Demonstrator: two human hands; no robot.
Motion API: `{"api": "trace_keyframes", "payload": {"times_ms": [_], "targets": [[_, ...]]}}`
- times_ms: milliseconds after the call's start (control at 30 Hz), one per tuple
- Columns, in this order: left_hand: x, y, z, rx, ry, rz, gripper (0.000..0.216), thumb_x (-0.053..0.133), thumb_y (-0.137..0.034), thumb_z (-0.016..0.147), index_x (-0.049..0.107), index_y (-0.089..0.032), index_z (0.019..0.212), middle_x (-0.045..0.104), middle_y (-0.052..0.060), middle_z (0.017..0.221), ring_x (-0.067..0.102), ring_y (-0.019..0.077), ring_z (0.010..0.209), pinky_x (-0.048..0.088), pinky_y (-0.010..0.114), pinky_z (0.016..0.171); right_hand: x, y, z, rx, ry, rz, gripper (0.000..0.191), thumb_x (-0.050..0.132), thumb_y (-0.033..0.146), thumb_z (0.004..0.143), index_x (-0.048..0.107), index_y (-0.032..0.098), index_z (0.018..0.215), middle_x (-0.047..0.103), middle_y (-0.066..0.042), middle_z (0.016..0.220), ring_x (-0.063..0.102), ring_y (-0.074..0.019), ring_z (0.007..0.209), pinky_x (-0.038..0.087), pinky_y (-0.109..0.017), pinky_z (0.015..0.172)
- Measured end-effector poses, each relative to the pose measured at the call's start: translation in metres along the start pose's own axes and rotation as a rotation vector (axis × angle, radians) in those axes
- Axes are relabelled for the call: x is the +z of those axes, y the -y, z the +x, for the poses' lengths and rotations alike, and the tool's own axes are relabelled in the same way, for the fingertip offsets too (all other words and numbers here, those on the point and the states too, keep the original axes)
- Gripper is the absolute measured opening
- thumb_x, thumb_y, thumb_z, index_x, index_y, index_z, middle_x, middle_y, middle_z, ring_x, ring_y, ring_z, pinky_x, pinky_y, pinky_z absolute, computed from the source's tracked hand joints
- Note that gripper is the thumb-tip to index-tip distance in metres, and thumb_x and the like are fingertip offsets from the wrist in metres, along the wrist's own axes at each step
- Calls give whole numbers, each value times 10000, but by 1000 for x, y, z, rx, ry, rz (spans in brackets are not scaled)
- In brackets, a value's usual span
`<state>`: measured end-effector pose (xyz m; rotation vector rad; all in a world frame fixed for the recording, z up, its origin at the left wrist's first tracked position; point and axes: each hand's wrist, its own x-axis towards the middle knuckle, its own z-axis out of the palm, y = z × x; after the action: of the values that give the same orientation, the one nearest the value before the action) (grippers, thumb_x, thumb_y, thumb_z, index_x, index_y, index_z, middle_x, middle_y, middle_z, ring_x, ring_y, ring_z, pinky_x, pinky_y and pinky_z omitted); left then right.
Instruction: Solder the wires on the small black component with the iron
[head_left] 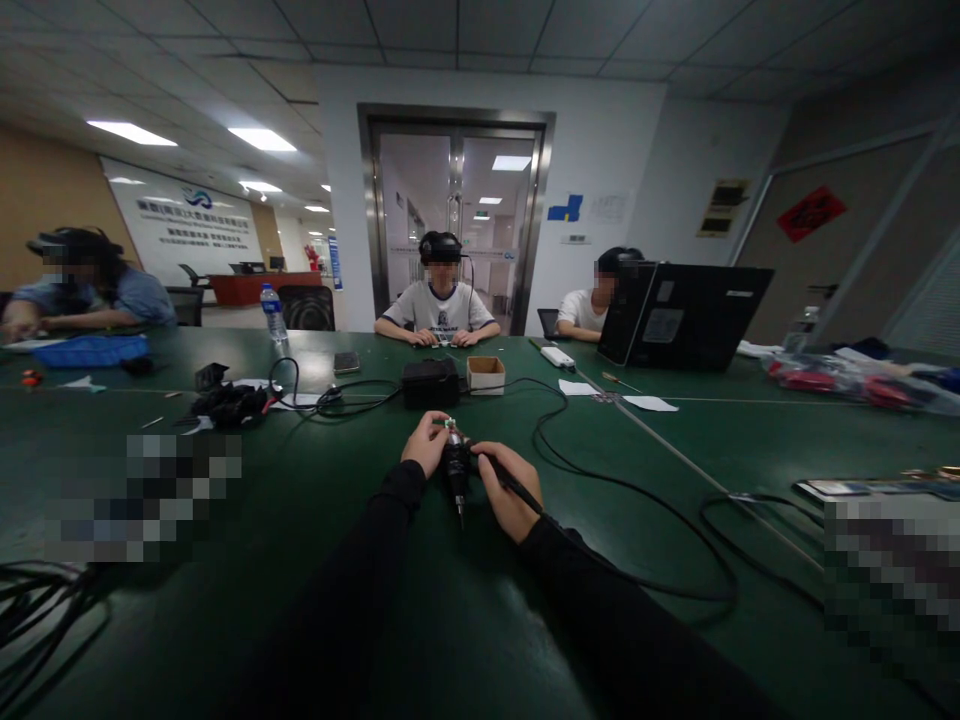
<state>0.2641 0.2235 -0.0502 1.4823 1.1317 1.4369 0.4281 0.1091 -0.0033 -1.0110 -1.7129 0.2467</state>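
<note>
My left hand (426,445) is closed, thumb and fingers pinching a small green-and-white piece (450,424), perhaps a tiny circuit board. Just below it, between my hands, is a black cylindrical tool (456,465) with a silvery collar at the top and a thin metal tip pointing towards me. Whether my left fingers also grip this tool I cannot tell. My right hand (514,490) is wrapped round a black pen-shaped corded tool (517,487), its front end close to the cylinder. A black cord (675,595) trails from it over the green table (315,600).
Ahead stand a black box (431,382) and a small open carton (486,374). Cables and black gear (229,402) lie left; a water bottle (273,313) stands behind. A large black case (682,318) is at right. A person (439,300) sits opposite, others further aside.
</note>
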Motion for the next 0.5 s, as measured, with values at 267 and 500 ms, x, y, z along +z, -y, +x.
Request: {"api": "trace_keyframes", "payload": {"times_ms": [267, 500], "targets": [[-1, 0, 1, 4, -2, -5, 196, 578, -194, 778, 561, -225, 970, 713, 17, 837, 675, 162, 778, 498, 328, 850, 1, -1, 0, -12, 11, 11, 201, 486, 246, 884, 675, 224, 949, 713, -25, 977, 659, -177, 904, 493, -286, 837], [-1, 2, 1, 12, 3, 0, 204, 568, -191, 775, 553, -222, 976, 715, 23, 854, 677, 164, 795, 499, 326, 844, 0, 0, -1, -8, -16, 5, 198, 486, 250, 882, 676, 232, 935, 718, -22, 966, 659, -183, 891, 499, -289, 821]]}}
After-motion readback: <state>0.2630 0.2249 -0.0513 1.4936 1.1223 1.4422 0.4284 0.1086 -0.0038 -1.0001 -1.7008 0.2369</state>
